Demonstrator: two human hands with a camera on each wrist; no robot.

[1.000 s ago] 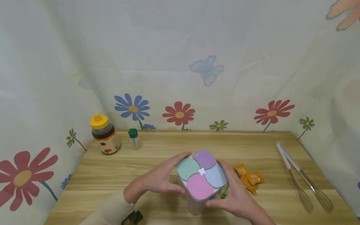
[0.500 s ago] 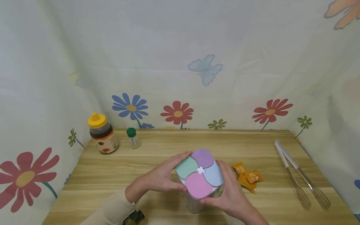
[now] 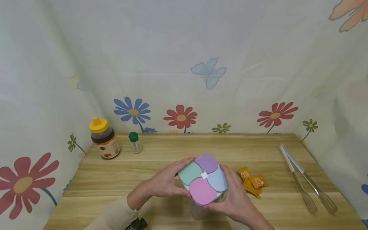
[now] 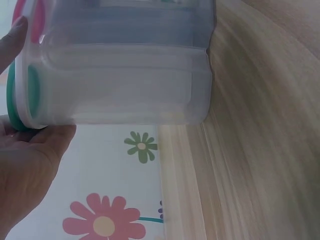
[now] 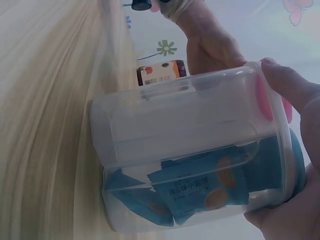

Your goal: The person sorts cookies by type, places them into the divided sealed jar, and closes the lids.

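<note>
A clear plastic storage canister with inner compartments stands on the table. Its lid has purple, green, blue and pink petal-shaped flaps around a small white centre, all lying closed. My left hand grips the green side of the lid, thumb towards the front and fingers behind. On the blue side, my right hand holds the lid's edge with its thumb by the pink flap. Blue snack packets show through the wall in the right wrist view. The compartment facing the left wrist camera shows only frosted clear plastic.
Several orange packets lie right of the canister. Metal tongs rest at the far right. A yellow-capped squeeze bottle and a green-capped shaker stand at the back left. Flowered curtains surround the wooden table.
My right hand has moved slightly left, closing in against the lid's edge. The left hand and the canister hold nearly the same place; the head view has shifted a little.
</note>
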